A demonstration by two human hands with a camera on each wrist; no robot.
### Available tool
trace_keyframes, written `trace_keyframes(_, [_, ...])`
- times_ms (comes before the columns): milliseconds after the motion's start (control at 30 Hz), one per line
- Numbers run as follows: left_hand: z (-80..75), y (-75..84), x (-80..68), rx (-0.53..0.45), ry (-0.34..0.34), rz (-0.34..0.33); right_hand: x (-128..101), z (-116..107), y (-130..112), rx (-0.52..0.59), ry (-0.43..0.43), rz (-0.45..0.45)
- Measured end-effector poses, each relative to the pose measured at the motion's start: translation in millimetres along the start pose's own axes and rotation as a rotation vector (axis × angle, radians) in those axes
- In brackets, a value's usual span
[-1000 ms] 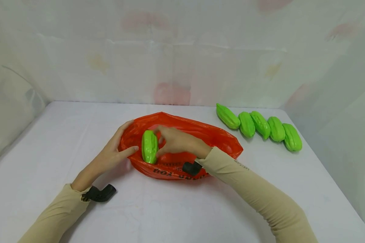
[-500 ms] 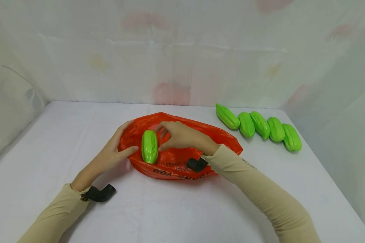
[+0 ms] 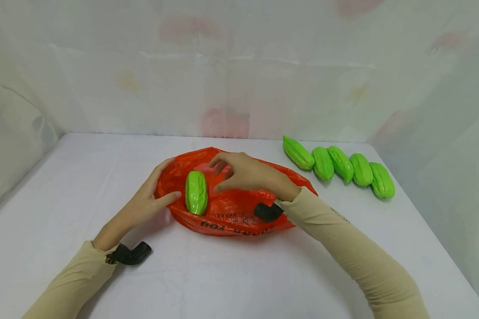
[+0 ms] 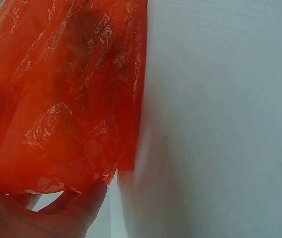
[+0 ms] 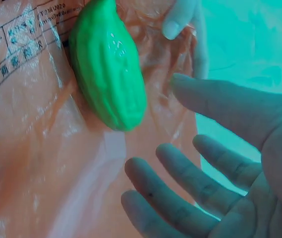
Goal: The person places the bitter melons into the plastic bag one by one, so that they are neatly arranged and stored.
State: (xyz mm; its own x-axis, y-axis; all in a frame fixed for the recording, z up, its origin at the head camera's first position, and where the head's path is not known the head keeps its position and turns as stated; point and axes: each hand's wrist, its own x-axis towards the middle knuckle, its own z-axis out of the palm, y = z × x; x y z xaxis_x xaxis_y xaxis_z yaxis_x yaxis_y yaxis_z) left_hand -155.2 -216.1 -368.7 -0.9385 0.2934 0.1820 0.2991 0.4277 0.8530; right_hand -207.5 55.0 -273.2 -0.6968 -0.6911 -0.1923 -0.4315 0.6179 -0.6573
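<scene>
An orange plastic bag lies open on the white table. One green ridged gourd rests inside its left end, also plain in the right wrist view. My left hand holds the bag's left rim, thumb near the gourd and fingers curved behind the plastic. In the left wrist view the thumb meets the bag's edge. My right hand hovers over the bag just right of the gourd, fingers spread and holding nothing.
Several more green gourds lie in a row at the table's back right. A pale curtain wall closes off the back and both sides. Black wrist camera mounts sit at both sleeves.
My right hand has let go of the gourd and drawn back up and to the right. The gourd stays in the bag; the left hand has not moved.
</scene>
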Motion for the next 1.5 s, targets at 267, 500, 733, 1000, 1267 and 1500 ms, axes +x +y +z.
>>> trace_keyframes(267, [0.3,0.5,1.3,0.024,0.002,0.005,-11,-14,6,-0.015,0.017,-0.039])
trace_keyframes(500, [-0.9,-0.8,0.2,0.028,0.002,0.014,-21,-28,12,0.000,0.083,-0.066])
trace_keyframes(733, [-1.4,-3.9,-0.1,0.026,0.004,0.023,-33,-42,21,0.020,0.137,-0.097])
trace_keyframes(1000, [-2.3,-4.2,-0.5,0.019,-0.001,0.027,-41,-51,33,-0.013,0.160,-0.090])
trace_keyframes(1267, [-2.0,-2.9,-0.6,0.020,0.008,0.039,-44,-54,46,-0.019,0.188,-0.093])
trace_keyframes(1500, [-2.1,-2.7,-0.8,0.026,0.006,0.036,-47,-57,56,-0.051,0.230,-0.083])
